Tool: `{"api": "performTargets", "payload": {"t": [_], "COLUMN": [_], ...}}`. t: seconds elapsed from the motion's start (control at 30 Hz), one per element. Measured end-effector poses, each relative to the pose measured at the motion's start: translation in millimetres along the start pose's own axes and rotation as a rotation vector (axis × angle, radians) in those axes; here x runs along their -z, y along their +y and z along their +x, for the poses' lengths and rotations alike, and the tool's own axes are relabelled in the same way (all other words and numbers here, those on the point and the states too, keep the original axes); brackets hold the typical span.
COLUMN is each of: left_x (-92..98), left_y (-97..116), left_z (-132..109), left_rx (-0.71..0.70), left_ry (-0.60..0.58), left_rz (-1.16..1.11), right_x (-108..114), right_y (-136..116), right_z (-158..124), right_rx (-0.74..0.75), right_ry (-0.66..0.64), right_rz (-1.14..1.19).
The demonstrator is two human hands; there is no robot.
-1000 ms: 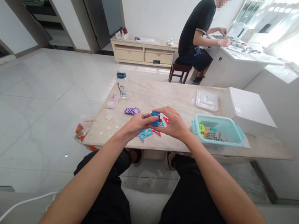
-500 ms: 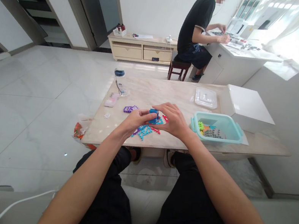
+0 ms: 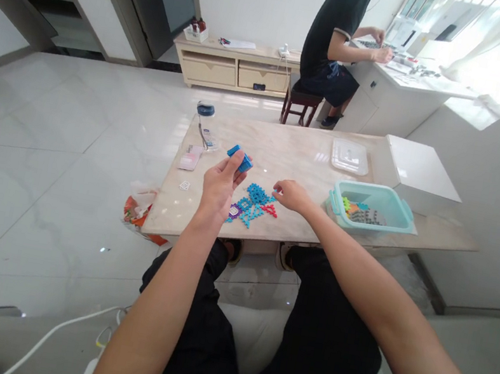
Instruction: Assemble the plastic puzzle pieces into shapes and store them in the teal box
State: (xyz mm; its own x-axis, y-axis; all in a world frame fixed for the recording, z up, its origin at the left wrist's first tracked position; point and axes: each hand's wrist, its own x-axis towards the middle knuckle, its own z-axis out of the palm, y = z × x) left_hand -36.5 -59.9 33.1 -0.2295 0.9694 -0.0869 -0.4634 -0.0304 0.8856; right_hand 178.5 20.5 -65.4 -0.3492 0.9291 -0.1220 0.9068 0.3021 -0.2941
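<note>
My left hand [image 3: 221, 185] is raised above the table, its thumb and fingers closed around a stack of blue plastic building pieces [image 3: 245, 164]. To the right, my right hand [image 3: 291, 195] is low over the tabletop with its fingers bent together. At its fingertips shows the end of a light-blue notched piece [image 3: 273, 196], pinched as far as I can see. Between the hands lies a pile of blue notched pieces [image 3: 258, 194]. Red pieces [image 3: 269, 210] and a purple piece [image 3: 234, 211] lie beside it.
A turquoise tub [image 3: 403, 223] with grey, green and orange pieces stands at right, near a clear lid [image 3: 350, 157] and a white box [image 3: 421, 165]. Pink packet [image 3: 190, 158] and blue-capped bottle [image 3: 206, 110] are at left. Beyond the table, a person [image 3: 338, 28] sits working at a desk.
My hands have parted. The left went up and to the left with the blue stack; the right let go of it and came down beside the pile. The view has shifted slightly.
</note>
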Motion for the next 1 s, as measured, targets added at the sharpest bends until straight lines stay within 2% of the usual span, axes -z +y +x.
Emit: {"api": "performTargets", "payload": {"t": [0.23, 0.33, 0.47, 0.63, 0.83, 0.93, 1.0], "left_x": [6.3, 12.8, 23.4, 32.1, 30.6, 29.4, 28.9], "left_y": [-1, 2, 5, 7, 4, 5, 6], "left_z": [1, 2, 5, 11, 11, 10, 9], "left_rx": [0.042, 0.032, 0.039, 0.053, 0.036, 0.045, 0.062], "left_ry": [0.003, 0.015, 0.029, 0.048, 0.039, 0.04, 0.039], "left_rz": [-0.038, -0.024, -0.038, -0.079, -0.046, -0.034, -0.036], "right_x": [-36, -46, -52, -58, -62, -50, -33], "right_y": [-41, -56, -67, -71, -66, -57, -51], "right_z": [26, 29, 29, 30, 33, 39, 42], "right_rx": [-0.086, -0.136, -0.165, -0.19, -0.178, -0.188, -0.189], "right_ry": [0.023, 0.048, 0.019, 0.02, 0.016, 0.058, 0.143], "right_rz": [-0.092, -0.156, -0.186, -0.156, -0.079, 0.068, 0.259]}}
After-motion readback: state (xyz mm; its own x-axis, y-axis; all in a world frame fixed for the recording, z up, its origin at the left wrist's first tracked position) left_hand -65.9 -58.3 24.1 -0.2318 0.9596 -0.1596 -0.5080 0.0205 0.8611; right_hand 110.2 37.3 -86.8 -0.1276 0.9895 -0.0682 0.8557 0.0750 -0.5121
